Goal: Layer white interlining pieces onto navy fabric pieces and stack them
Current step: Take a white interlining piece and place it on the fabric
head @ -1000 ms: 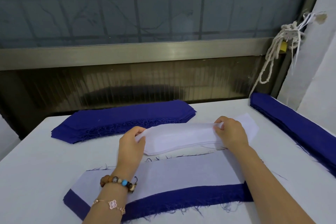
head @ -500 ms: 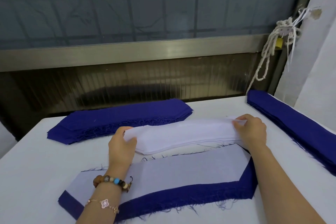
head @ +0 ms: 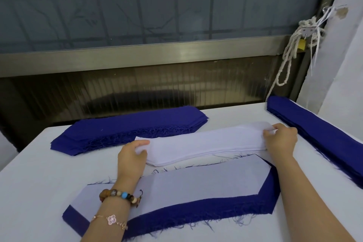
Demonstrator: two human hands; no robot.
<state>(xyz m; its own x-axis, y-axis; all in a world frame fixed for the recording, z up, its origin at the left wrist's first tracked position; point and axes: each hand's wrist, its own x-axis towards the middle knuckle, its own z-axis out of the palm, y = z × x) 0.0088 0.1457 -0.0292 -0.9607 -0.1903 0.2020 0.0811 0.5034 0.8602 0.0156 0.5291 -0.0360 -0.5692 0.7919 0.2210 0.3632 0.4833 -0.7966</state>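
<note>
White interlining pieces, a thick stack (head: 206,145), are lying across the middle of the white-covered table (head: 39,182), and both hands are holding its ends. The left hand (head: 131,160) is gripping the left end, with the thumb lying on top and the other fingers tucked beneath, out of sight. The right hand (head: 280,139) is curling its fingers over the right end, the fingertips pinching the uppermost layers. Just nearer the person, a navy fabric piece (head: 196,210) is lying flat with one interlining piece (head: 186,184) sitting on it, leaving a navy band showing along the near edge and both ends. The left forearm is crossing above it. One pile of navy pieces (head: 129,129) is resting just behind the white stack, and another navy pile (head: 318,133) is running along the table's right edge. A beaded bracelet (head: 119,195) and a chain bracelet (head: 112,220) with a flower charm are circling the left wrist.
</note>
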